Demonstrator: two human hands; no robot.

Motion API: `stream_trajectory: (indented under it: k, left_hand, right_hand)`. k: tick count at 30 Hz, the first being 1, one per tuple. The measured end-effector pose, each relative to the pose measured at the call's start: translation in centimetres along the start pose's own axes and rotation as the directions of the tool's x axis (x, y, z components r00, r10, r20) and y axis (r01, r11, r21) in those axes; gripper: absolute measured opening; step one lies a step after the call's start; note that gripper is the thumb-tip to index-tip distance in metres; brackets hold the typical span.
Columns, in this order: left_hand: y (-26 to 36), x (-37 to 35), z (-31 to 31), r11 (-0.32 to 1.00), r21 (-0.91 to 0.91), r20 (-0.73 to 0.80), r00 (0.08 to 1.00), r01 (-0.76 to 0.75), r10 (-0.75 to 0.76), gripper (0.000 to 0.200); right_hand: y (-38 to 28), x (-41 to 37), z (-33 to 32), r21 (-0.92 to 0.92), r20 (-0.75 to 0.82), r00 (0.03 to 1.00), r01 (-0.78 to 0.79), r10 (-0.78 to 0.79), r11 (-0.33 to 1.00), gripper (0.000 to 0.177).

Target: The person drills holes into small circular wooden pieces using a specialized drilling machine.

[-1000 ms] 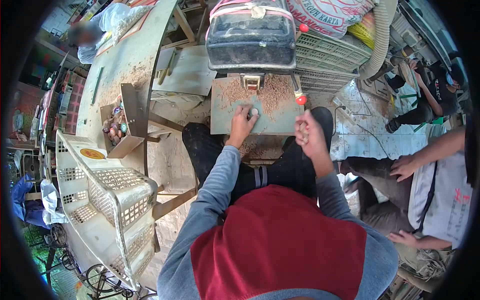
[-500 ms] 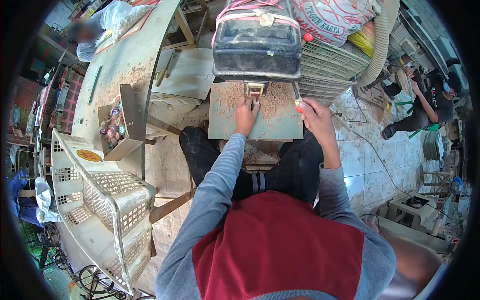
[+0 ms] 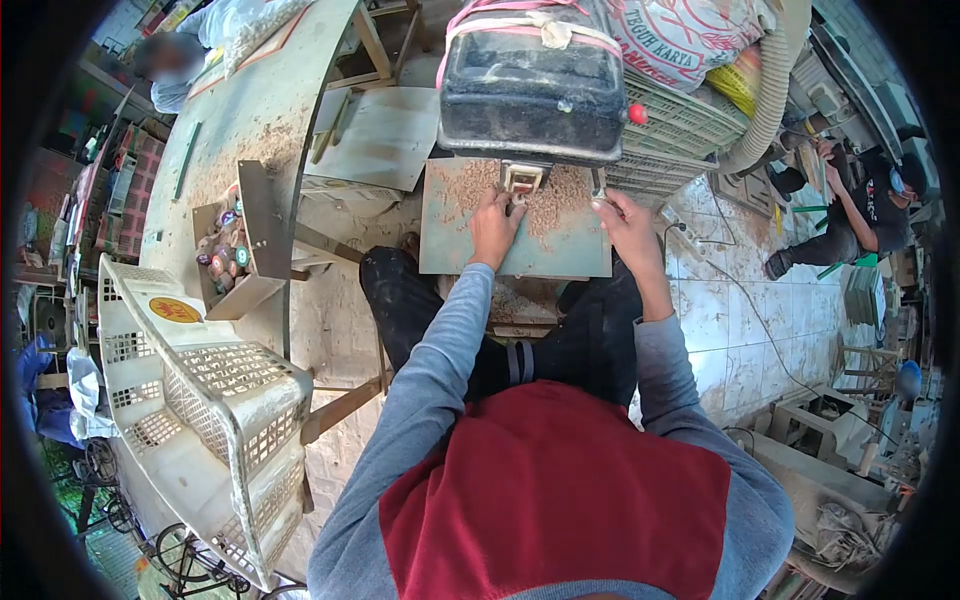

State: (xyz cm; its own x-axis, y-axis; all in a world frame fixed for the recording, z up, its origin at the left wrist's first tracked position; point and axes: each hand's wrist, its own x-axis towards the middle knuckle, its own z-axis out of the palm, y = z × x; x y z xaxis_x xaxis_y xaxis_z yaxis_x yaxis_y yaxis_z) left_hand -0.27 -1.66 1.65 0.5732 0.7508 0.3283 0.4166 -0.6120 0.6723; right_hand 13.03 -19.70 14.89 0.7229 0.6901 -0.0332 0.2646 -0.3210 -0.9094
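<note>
My left hand [image 3: 496, 222] reaches forward on the green machine table [image 3: 570, 255], its fingers pinched on a small wooden piece right under the machine's tool head [image 3: 521, 180]; the piece itself is mostly hidden. Wood shavings [image 3: 555, 195] lie around it. My right hand [image 3: 620, 215] is closed around the lever handle [image 3: 598, 190] at the machine's right side. The black dusty machine housing [image 3: 530, 80] with a red knob [image 3: 636, 113] stands above both hands.
A white plastic crate [image 3: 200, 400] leans at the left. A box of small coloured pieces [image 3: 225, 250] sits beside a long dusty bench [image 3: 250, 110]. A sack [image 3: 680, 35], green crates [image 3: 680, 120] and a hose [image 3: 770, 90] stand behind. Another person [image 3: 860, 200] crouches at the right.
My left hand slid the small piece forward under the tool head. My right hand moved from mid-air onto the lever. The arms of the person at my right have left the view.
</note>
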Motion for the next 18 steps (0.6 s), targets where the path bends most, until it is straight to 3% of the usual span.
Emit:
stream_trajectory:
  k: [5, 8, 11, 13, 18]
  left_hand:
    - [-0.1, 0.1, 0.1, 1.0, 0.015, -0.004, 1.0, -0.015, 0.015, 0.033]
    - [-0.2, 0.1, 0.2, 1.0, -0.01, 0.012, 1.0, 0.001, -0.001, 0.032]
    - [0.0, 0.2, -0.1, 1.0, -0.018, 0.019, 1.0, 0.0, 0.0, 0.032]
    - [0.1, 0.2, -0.2, 1.0, 0.002, 0.02, 1.0, -0.005, 0.005, 0.031]
    - [0.4, 0.3, -0.6, 0.998, 0.042, 0.072, 0.996, 0.054, -0.057, 0.029]
  right_hand:
    - [2.0, 2.3, 0.9, 0.0, -0.045, 0.997, 0.062, -0.062, 0.998, 0.035]
    - [3.5, 4.6, 1.1, -0.157, -0.055, 0.99, 0.118, -0.128, 0.98, 0.033]
    - [3.5, 6.6, 1.4, -0.318, -0.092, 0.994, 0.024, -0.056, 0.948, 0.032]
    - [2.6, 7.2, 1.6, -0.308, -0.169, 0.95, 0.202, -0.263, 0.93, 0.031]
    - [1.5, 8.5, 1.3, -0.479, -0.174, 0.906, 0.264, -0.386, 0.837, 0.03]
